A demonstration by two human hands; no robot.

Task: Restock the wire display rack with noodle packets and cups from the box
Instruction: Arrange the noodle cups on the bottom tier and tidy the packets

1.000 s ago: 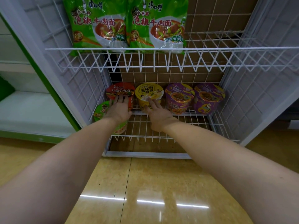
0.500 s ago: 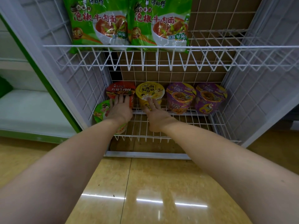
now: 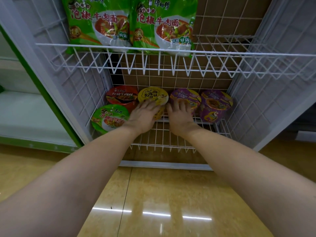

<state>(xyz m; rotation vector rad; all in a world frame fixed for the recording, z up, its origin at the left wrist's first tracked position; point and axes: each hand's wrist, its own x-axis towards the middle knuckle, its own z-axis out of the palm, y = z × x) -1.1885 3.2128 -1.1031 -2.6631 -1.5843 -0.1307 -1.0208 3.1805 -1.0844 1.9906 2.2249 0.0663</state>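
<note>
On the bottom wire shelf (image 3: pixel 162 142) of the rack, a back row holds a red cup (image 3: pixel 122 96), a yellow cup (image 3: pixel 152 94) and two purple cups (image 3: pixel 185 96) (image 3: pixel 216 103). A green cup (image 3: pixel 109 117) stands in front of the red one. My left hand (image 3: pixel 143 117) rests with straight fingers against the yellow cup's front. My right hand (image 3: pixel 181 117) touches the nearer purple cup the same way. Two green noodle packets (image 3: pixel 99 23) (image 3: pixel 164 24) stand on the upper shelf (image 3: pixel 239 54).
White wire side panels (image 3: pixel 266 103) close in the rack left and right. The upper shelf's front rail runs just above my hands. A white and green shelf unit (image 3: pixel 25 113) stands to the left. Glossy yellow floor (image 3: pixel 153 202) lies below. No box is in view.
Both hands have shifted right along the back row: the left from the red cup to the yellow cup, the right from the yellow cup to the purple cup.
</note>
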